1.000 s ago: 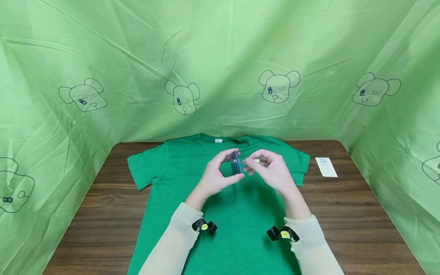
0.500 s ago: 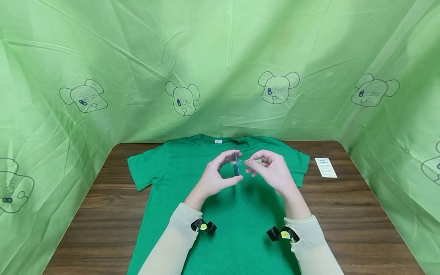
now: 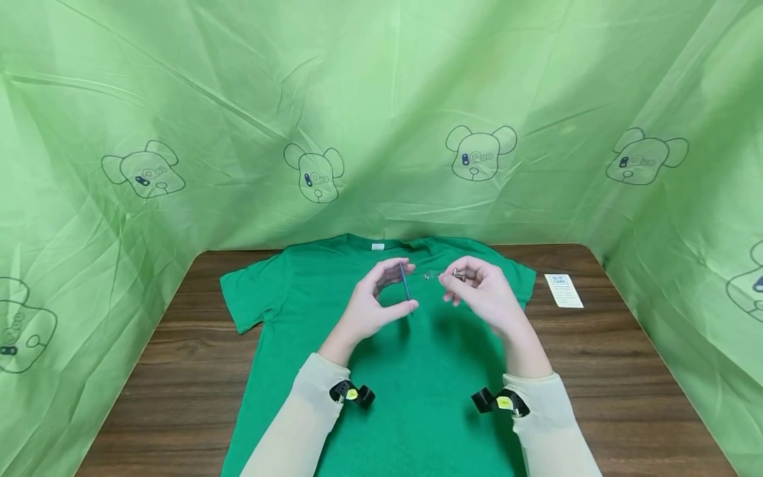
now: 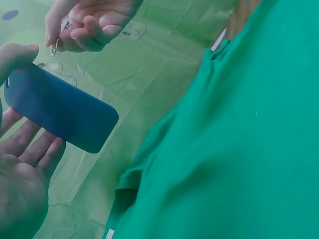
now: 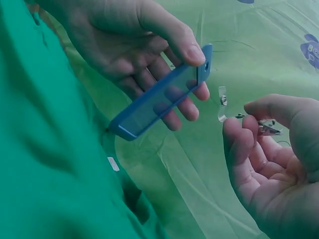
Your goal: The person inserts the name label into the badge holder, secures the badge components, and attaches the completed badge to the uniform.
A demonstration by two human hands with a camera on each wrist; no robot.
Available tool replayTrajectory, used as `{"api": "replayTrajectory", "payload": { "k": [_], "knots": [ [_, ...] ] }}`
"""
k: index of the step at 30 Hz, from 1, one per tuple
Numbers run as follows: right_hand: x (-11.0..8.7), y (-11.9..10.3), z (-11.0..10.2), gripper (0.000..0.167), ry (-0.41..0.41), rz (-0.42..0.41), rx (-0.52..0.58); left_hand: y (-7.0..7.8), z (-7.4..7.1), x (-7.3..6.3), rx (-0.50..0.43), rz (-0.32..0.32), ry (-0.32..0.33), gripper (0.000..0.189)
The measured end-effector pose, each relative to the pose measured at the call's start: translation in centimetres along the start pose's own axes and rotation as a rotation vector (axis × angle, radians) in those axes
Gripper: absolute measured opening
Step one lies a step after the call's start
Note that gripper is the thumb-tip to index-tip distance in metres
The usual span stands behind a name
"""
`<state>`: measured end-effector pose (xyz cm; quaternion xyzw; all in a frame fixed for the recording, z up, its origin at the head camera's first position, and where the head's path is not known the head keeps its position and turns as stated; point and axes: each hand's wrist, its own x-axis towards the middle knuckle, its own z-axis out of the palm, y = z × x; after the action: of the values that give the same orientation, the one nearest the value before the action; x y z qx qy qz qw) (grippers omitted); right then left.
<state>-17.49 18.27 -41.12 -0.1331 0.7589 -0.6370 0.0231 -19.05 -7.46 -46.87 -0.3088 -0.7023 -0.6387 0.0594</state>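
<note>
Green cloth, printed with outlined animal heads, rises behind a dark wooden table and along both its sides. On the tabletop, a green T-shirt lies spread out, its neck toward the back wall. A person in pale long sleeves works above the shirt with both hands, a small black camera strapped at each wrist.

The left hand holds a blue card holder by its edges, the thumb on one long side and the fingers on the other. Raised clear of the shirt, the holder stands nearly edge-on in the head view; the right wrist view shows its see-through window and a slot at one end. Just across from it, the right hand has thumb and forefinger pinched on a metal clip, the other fingers curled in.

On the table by the right sleeve of the shirt lies a white card with blue print at its top. Beyond the pinching fingertips, a clear strap extends near the holder's slotted end, apart from it. A white label shows at the shirt's neck, and a metal snap sits on the strap.
</note>
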Motion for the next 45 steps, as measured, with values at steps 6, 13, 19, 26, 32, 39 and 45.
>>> {"api": "replayTrajectory", "payload": {
  "k": [6,13,19,26,32,39,45],
  "knots": [
    [-0.2,0.3,-1.0,0.016,-0.012,-0.031,-0.004,-0.2,0.0,-0.1,-0.005,0.0,0.001,0.071],
    [-0.5,0.7,-3.3,0.019,0.022,-0.061,0.012,-0.1,0.2,0.1,-0.009,-0.012,-0.005,0.07],
    [-1.2,1.3,-5.9,0.017,0.009,-0.074,-0.001,-0.1,0.4,0.2,-0.016,-0.02,-0.01,0.069],
    [-2.4,1.9,-9.1,0.014,0.062,-0.095,-0.063,0.1,0.7,0.1,-0.03,-0.05,-0.017,0.068],
    [-3.7,1.7,-11.2,0.021,0.114,-0.025,-0.231,0.1,0.7,0.0,-0.039,-0.061,-0.005,0.07],
    [-4.3,1.9,-12.6,0.025,-0.035,-0.066,-0.431,0.1,0.5,-0.1,-0.036,-0.061,-0.021,0.066],
    [-4.9,2.3,-13.3,0.029,-0.042,0.007,-0.499,0.0,0.5,-0.2,-0.033,-0.068,-0.024,0.065]
  ]
}}
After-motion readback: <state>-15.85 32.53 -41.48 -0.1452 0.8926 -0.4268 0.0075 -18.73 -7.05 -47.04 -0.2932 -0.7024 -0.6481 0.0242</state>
